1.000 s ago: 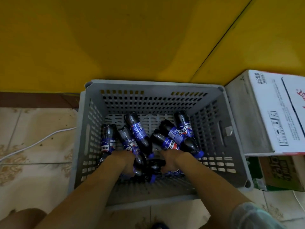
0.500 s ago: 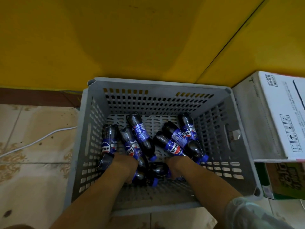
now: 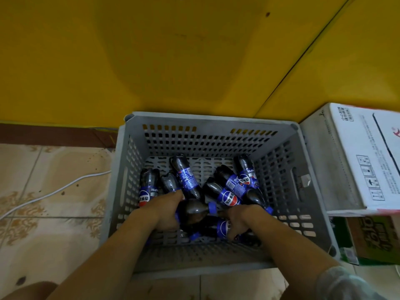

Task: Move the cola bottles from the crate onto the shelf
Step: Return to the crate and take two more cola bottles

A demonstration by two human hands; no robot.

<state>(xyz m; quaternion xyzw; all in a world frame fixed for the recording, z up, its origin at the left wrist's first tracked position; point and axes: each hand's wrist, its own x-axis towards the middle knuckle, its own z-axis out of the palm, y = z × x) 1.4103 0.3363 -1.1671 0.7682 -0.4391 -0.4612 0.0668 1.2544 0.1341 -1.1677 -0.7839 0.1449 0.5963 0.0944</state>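
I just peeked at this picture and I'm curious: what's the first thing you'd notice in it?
The grey crate on the tiled floor, with dark cola bottles with blue labels lying jumbled in its bottom. Both bare arms reach into it: the left hand curls around one bottle near the front, and the right hand lies on another. Behind it all rises a bright yellow wall, and a white carton stands right of the crate.

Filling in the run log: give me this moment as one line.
stage: picking | left hand: grips cola bottle | right hand: on another bottle | crate: bottles lying inside | shelf: not seen
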